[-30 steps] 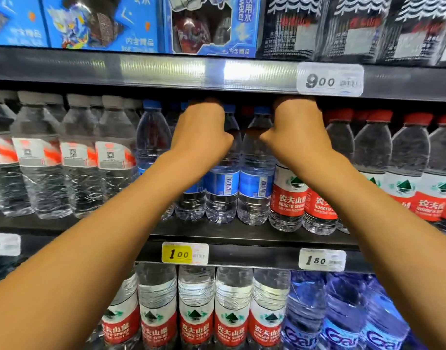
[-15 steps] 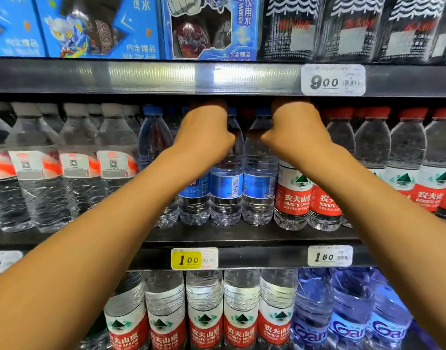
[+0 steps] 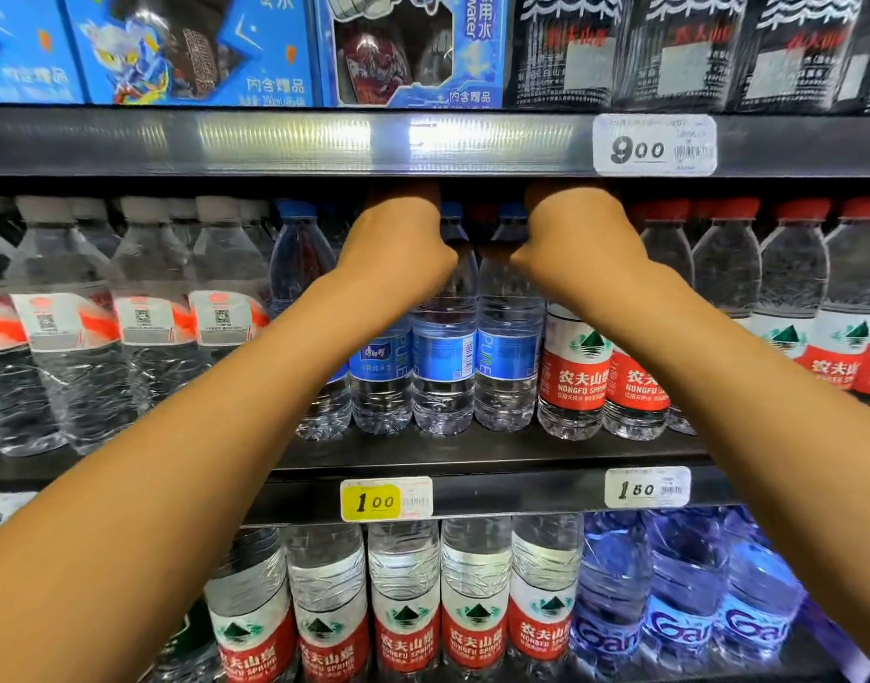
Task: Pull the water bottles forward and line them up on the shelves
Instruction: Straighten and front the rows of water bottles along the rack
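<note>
On the middle shelf (image 3: 472,456) stand blue-label water bottles (image 3: 442,357) and, to their right, red-label water bottles (image 3: 634,386). My left hand (image 3: 398,248) reaches in under the upper shelf and curls over the top of a blue-label bottle (image 3: 381,372). My right hand (image 3: 575,244) curls over the top of the nearest red-label bottle (image 3: 573,372). The backs of both hands hide their fingertips and the two caps. Two blue-capped bottles stand between the hands.
White-capped bottles (image 3: 142,327) fill the shelf's left side, and more red-capped bottles (image 3: 792,288) fill its right. The upper shelf edge (image 3: 324,140) hangs just above my knuckles. Below are red-label bottles (image 3: 403,623) and blue-tinted bottles (image 3: 684,598). Price tags (image 3: 386,500) are clipped to the rail.
Both hands stay on the same bottle tops. The view has shifted slightly. I cannot tell whether any bottle has moved.
</note>
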Available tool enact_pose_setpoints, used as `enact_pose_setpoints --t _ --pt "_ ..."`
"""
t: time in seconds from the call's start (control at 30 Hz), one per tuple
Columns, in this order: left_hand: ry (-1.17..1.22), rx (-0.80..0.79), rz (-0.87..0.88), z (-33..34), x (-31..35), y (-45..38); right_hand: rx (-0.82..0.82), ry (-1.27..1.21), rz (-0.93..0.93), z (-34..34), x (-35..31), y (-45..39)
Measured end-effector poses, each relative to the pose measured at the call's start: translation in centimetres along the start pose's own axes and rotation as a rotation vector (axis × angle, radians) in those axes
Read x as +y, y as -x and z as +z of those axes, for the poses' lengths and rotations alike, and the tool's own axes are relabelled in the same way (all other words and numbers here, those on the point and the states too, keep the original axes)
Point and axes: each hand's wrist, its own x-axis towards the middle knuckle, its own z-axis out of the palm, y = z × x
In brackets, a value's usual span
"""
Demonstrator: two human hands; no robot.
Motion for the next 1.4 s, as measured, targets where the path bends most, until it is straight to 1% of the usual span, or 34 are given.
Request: enact_pose_setpoints --t 0.2,0.3,0.4,0.47,0.57,0.63,0.7,0.77,0.83,0.9,1.0,1.1,1.2,1.33,1.4 --pt "0.01 0.056 -0.004 0.3 0.0 0.2 -0.188 0.027 0.003 -1.7 0.5 -0.4" --pt "0.02 0.044 0.001 -0.1 0.1 0.3 -0.152 0.019 -0.026 -1.4 0.1 -0.1" --pt "-0.018 -0.059 -0.016 -0.6 0.0 -0.2 -0.113 0.029 -0.004 -0.6 -0.4 0.2" --pt "-0.038 -0.095 0.001 -0.7 -0.2 -0.4 -0.115 0.041 0.016 -0.5 -0.5 0.2" --pt "-0.04 -0.055 0.033 -0.3 -0.5 -0.3 -0.146 0.003 0.013 -1.0 -0.1 -0.1" --pt "-0.019 0.0 0.035 -0.1 -0.4 -0.1 -0.207 -0.025 0.02 -1.5 0.1 -0.2" --pt "-0.018 0.025 0.041 0.1 -0.2 0.2 -0.234 -0.023 0.018 -1.8 0.2 -0.3" --pt "-0.002 0.035 0.062 0.1 -0.1 0.3 -0.187 -0.002 0.0 -1.8 0.0 0.0" --pt "0.024 0.037 0.083 0.1 -0.1 0.3 -0.096 0.0 -0.008 -1.5 -0.1 0.1" --pt "0.028 0.001 0.066 -0.1 -0.1 0.1 -0.062 0.027 -0.001 -1.3 -0.2 0.2" --pt "-0.003 -0.074 0.026 -0.2 -0.3 -0.2 -0.091 0.042 -0.012 -1.1 -0.1 0.0" --pt "-0.008 -0.016 0.029 0.0 -0.3 -0.1 -0.136 0.026 -0.016 -1.3 0.0 -0.1" --pt "-0.027 0.046 0.044 0.3 0.1 0.5 -0.189 0.062 0.004 -1.8 0.1 -0.1" --pt "0.06 0.029 0.033 0.3 -0.1 0.2 -0.177 0.066 0.016 -1.6 -0.1 0.1" --pt "0.024 -0.013 0.015 0.3 -0.4 -0.1 -0.141 0.043 -0.001 -1.2 -0.2 0.2"
